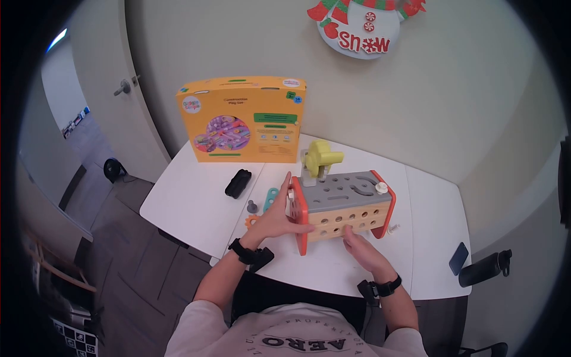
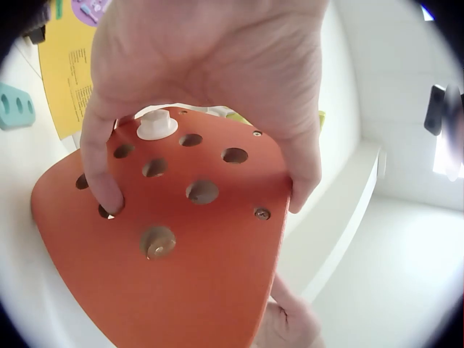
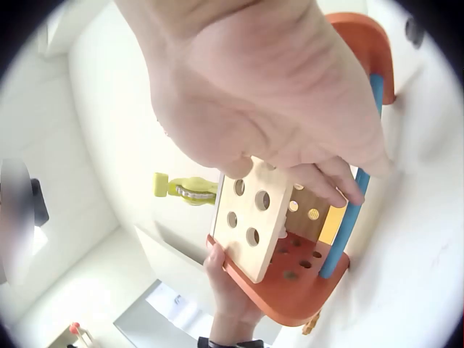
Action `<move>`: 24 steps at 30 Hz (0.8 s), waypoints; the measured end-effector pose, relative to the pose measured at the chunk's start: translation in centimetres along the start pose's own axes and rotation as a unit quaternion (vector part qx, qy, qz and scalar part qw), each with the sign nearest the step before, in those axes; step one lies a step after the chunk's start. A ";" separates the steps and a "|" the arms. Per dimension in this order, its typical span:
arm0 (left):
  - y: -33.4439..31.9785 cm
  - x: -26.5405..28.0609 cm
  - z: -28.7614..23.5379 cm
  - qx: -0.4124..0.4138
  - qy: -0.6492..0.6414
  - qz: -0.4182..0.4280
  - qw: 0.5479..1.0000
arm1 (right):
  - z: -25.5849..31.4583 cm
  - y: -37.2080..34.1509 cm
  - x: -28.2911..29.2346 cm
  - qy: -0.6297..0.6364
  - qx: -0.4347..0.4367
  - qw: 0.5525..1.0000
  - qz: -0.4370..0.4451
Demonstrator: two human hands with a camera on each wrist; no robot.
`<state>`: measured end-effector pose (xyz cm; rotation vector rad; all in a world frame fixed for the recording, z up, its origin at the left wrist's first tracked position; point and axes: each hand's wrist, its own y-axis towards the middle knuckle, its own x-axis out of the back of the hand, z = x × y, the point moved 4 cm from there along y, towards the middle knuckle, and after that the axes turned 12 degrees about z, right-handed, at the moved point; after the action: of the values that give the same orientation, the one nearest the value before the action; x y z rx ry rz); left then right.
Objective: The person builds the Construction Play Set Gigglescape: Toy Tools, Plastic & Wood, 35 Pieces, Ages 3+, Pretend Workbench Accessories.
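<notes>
A toy workbench [image 1: 321, 205] with orange-red end panels, a grey slotted top and pale wooden sides stands on the table, one end lifted toward me. My left hand [image 1: 275, 222] grips its left end panel [image 2: 210, 268], thumb round the front edge and a fingertip at one of the holes. A white hex-headed piece [image 2: 156, 125] sits in that panel. My right hand [image 1: 367, 253] holds the front wooden panel [image 3: 250, 210] from below, fingers reaching past its lower edge near a blue rod [image 3: 344, 232]. A yellow-green toy saw [image 1: 320, 154] stands at the top's left end.
Left of the bench lie a black tray [image 1: 238, 183], a grey bolt [image 1: 252, 206], a teal holed strip [image 1: 270, 197] and an orange gear [image 1: 252, 221]. A yellow box [image 1: 244, 125] stands behind. A phone [image 1: 458, 258] and black bottle [image 1: 480, 270] lie at right.
</notes>
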<state>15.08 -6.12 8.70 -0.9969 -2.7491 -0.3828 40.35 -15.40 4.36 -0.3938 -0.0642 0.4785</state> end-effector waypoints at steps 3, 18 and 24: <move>-0.2 -0.3 0.3 -0.010 0.032 -0.017 0.999 | 0.3 0.6 -0.2 0.011 0.015 1.000 -0.010; -0.3 -3.4 -0.5 -0.035 0.286 -0.148 0.946 | -2.1 3.3 1.8 0.182 0.074 0.980 0.013; 0.1 -3.7 0.2 -0.037 0.156 -0.108 0.981 | -1.8 2.9 1.9 0.152 0.066 0.986 -0.002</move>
<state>17.90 -8.18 7.54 -0.5928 -2.5742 -0.6222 41.02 -12.81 1.50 -0.3326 0.2617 0.4119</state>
